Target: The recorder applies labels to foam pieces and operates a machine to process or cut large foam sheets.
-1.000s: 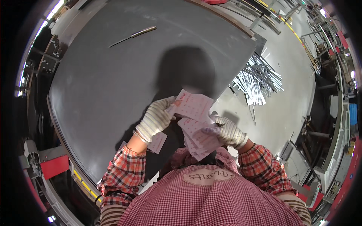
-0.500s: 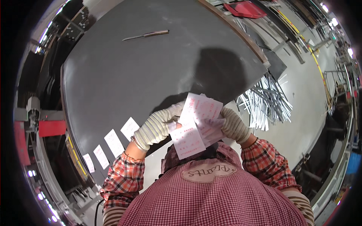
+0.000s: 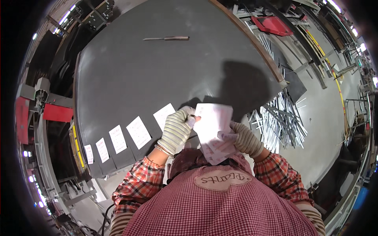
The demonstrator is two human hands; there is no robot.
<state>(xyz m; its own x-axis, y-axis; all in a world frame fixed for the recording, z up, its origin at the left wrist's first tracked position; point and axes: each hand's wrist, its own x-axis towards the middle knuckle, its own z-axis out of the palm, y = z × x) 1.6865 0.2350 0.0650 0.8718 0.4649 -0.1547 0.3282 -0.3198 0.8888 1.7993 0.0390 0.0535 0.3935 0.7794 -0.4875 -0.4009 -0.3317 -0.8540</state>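
Observation:
In front of my chest I hold a stack of white paper slips (image 3: 214,128) with pinkish-red printing. My left hand (image 3: 176,131), in a striped knit glove, pinches the stack's left edge between thumb and fingers. From the right side my right hand (image 3: 247,139), gloved alike, grips the slips, its thumb lying on top. Lower slips fan out slightly below the top one. Just left of my left hand, a single slip (image 3: 164,115) lies on the dark table (image 3: 157,74), partly covered by that hand. More slips (image 3: 138,132) lie spaced in a row along the near left edge.
A knife (image 3: 176,38) with a brown handle lies toward the table's far side. Many thin grey and white strips (image 3: 281,122) are heaped beyond the right edge. A red tray-like piece (image 3: 271,25) is at far right, and a red panel (image 3: 58,113) at left.
The slips, splayed apart before, are now gathered into a closer stack. My view has shifted, moving the knife rightward in it. Another slip on the table shows beside my left hand.

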